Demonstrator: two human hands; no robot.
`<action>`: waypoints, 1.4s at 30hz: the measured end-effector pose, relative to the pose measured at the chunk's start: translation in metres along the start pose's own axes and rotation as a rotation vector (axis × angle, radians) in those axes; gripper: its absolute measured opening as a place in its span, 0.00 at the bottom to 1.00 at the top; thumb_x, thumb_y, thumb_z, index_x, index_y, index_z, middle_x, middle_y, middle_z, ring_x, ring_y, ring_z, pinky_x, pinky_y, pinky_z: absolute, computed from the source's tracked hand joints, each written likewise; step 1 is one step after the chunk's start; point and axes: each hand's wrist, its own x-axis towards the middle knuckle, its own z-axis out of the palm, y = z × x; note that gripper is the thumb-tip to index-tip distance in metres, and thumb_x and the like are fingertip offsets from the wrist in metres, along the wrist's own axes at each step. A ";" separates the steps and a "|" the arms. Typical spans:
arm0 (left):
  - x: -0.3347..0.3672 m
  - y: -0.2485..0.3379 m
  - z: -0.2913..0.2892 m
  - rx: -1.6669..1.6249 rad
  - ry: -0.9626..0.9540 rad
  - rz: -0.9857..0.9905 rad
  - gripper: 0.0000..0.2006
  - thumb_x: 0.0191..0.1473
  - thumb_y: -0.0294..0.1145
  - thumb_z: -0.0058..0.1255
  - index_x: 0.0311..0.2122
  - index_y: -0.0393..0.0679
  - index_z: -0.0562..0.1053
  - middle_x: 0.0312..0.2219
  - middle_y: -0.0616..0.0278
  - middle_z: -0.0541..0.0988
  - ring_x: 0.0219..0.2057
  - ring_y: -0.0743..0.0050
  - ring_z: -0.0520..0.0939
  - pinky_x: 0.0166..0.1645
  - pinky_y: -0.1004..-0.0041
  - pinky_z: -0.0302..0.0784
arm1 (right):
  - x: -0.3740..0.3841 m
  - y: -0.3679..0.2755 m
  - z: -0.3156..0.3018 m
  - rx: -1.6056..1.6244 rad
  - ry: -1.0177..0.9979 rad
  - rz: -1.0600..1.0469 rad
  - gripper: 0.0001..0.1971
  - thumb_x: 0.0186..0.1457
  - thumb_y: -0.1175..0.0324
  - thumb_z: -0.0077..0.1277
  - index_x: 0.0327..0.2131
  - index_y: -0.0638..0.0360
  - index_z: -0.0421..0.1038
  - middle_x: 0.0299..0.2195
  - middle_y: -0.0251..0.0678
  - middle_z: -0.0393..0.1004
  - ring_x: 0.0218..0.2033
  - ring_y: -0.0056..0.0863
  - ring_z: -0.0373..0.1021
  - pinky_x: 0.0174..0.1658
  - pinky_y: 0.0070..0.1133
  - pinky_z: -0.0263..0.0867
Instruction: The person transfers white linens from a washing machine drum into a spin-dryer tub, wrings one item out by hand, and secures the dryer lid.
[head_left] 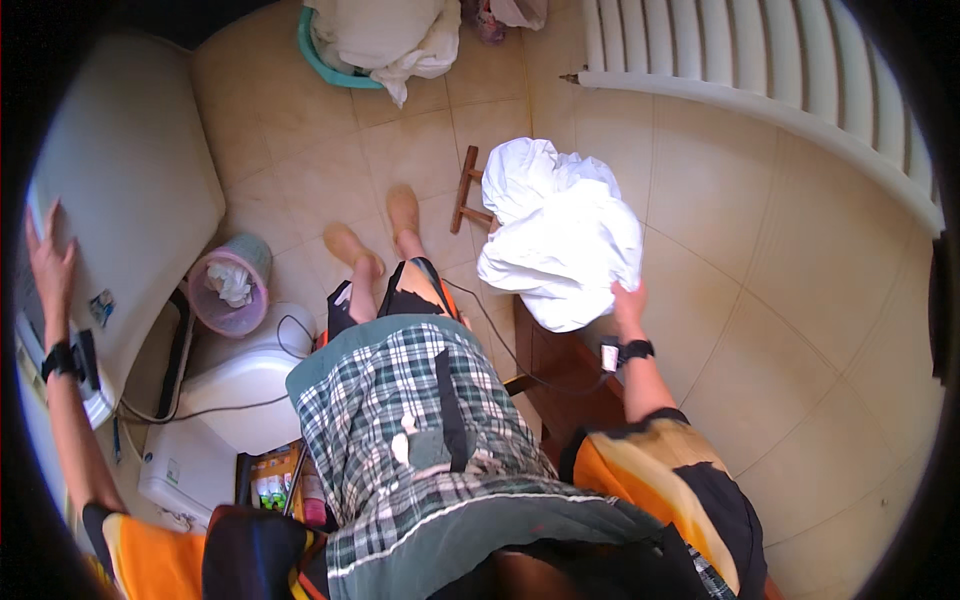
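Note:
A heaped white cloth [565,240] rests on a wooden stool [463,190], whose legs stick out at its left. My right hand [628,305] is closed on the cloth's lower right edge; its fingertips are partly hidden in the folds. At the far left, my left hand [52,265] is open, its fingers spread over the edge of a large white panel with a rounded corner [150,160]. Each wrist has a black band with a small device on it, and cables run from these devices across my body.
A teal basin [325,65] heaped with whitish cloth stands at the far side. Near my feet is a pink waste bin [228,315] with crumpled paper, beside a white toilet-like fixture [250,390]. A white radiator [740,50] lines the upper right wall. Bottles [270,490] sit at lower left.

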 end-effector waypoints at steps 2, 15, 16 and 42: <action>0.003 0.039 -0.020 0.251 0.056 -0.066 0.43 0.44 0.32 0.61 0.65 0.71 0.53 0.67 0.58 0.45 0.65 0.48 0.53 0.63 0.44 0.55 | -0.028 -0.035 -0.036 0.052 0.046 -0.045 0.24 0.42 0.77 0.55 0.47 0.67 0.68 0.40 0.39 0.75 0.40 0.28 0.71 0.44 0.23 0.67; -0.137 0.441 -0.145 -0.796 -0.067 0.560 0.61 0.25 0.46 0.74 0.66 0.59 0.48 0.65 0.42 0.44 0.66 0.42 0.50 0.63 0.49 0.54 | -0.240 -0.173 -0.159 0.771 0.018 -0.553 0.29 0.39 0.86 0.50 0.50 0.64 0.67 0.43 0.37 0.74 0.42 0.27 0.71 0.47 0.24 0.68; -0.149 0.465 -0.157 -0.877 -0.140 0.602 0.64 0.24 0.47 0.75 0.67 0.60 0.44 0.65 0.41 0.41 0.66 0.41 0.48 0.64 0.49 0.52 | -0.254 -0.186 -0.169 0.826 -0.012 -0.591 0.28 0.39 0.85 0.49 0.50 0.64 0.67 0.43 0.38 0.75 0.43 0.29 0.72 0.48 0.25 0.68; -0.214 0.183 -0.452 -1.303 0.896 0.412 0.14 0.57 0.30 0.51 0.49 0.41 0.72 0.35 0.67 0.79 0.35 0.80 0.77 0.43 0.78 0.75 | -0.280 -0.328 -0.215 0.723 -0.298 -1.520 0.29 0.44 0.63 0.67 0.49 0.61 0.66 0.39 0.32 0.75 0.38 0.20 0.72 0.42 0.17 0.69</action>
